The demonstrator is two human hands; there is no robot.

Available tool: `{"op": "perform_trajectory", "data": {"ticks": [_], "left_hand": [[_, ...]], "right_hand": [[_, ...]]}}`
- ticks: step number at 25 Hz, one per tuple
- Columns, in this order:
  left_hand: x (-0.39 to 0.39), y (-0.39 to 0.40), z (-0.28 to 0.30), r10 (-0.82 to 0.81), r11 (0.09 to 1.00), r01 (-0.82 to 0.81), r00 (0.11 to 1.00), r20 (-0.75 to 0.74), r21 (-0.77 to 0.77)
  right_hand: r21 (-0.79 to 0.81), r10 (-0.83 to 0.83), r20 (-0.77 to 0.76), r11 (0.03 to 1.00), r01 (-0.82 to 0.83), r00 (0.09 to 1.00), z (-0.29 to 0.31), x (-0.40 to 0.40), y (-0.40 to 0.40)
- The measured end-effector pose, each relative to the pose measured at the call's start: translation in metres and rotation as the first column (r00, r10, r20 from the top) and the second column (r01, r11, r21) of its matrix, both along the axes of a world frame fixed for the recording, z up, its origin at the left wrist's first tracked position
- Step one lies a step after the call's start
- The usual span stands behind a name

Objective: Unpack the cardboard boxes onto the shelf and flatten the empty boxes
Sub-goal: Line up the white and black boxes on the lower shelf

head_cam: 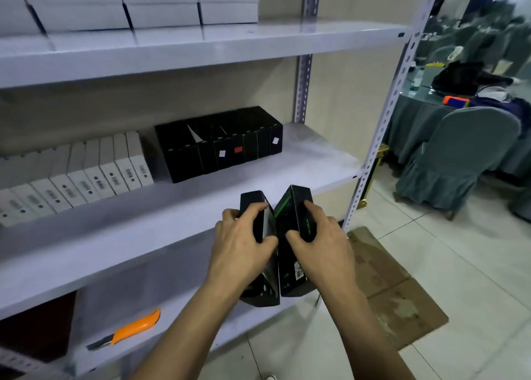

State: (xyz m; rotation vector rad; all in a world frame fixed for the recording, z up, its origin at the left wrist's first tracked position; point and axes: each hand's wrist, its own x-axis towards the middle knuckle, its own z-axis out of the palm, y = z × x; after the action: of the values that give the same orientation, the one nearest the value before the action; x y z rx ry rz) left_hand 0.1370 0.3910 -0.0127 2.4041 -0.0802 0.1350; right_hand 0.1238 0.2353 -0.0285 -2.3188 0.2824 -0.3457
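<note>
The left hand (241,236) grips one black product box (258,221); the right hand (319,236) grips a second black box (296,213), both held in front of the middle shelf (201,207). Their lower ends touch while the tops splay apart. Beyond, a black box row (221,143) stands upright. Risk: a careless insertion could topple that row.

Left hand (244,236) grips one black box (260,264), right hand (319,236) grips another black box with green markings (293,221); both held in front of the middle shelf (201,204), tops splayed apart, lower ends close. On that shelf: a row of black boxes (221,143), a row of white boxes (86,175) to their left. Orange utility knife (126,329) on the lower shelf. Flattened cardboard (393,287) on the floor at right.
</note>
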Motion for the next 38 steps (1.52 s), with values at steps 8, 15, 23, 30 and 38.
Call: {"op": "perform_trajectory", "data": {"ticks": [8,15,23,30,38], "left_hand": [[0.091,-0.013,0.012,0.013,0.998,-0.012,1.0,0.022,-0.062],[0.158,-0.01,0.004,0.041,0.99,-0.041,0.999,-0.003,-0.138],[0.186,-0.016,0.001,0.045,0.971,-0.045,0.999,-0.002,-0.237],[0.199,-0.014,-0.007,0.002,0.957,-0.015,0.999,-0.045,-0.288],[0.207,-0.024,-0.011,-0.138,0.902,0.088,0.987,-0.089,-0.424]], "right_hand": [[-0.002,0.017,0.021,1.0,-0.017,1.0,0.016,0.097,-0.007],[0.006,0.099,-0.02,0.995,-0.099,0.995,0.013,0.159,-0.004],[0.183,0.182,-0.092,0.97,-0.163,0.979,0.015,0.19,-0.022],[0.329,0.211,-0.123,0.931,-0.16,0.97,0.016,0.204,-0.03],[0.315,0.071,-0.106,0.949,-0.035,0.992,0.016,0.201,-0.039]]}}
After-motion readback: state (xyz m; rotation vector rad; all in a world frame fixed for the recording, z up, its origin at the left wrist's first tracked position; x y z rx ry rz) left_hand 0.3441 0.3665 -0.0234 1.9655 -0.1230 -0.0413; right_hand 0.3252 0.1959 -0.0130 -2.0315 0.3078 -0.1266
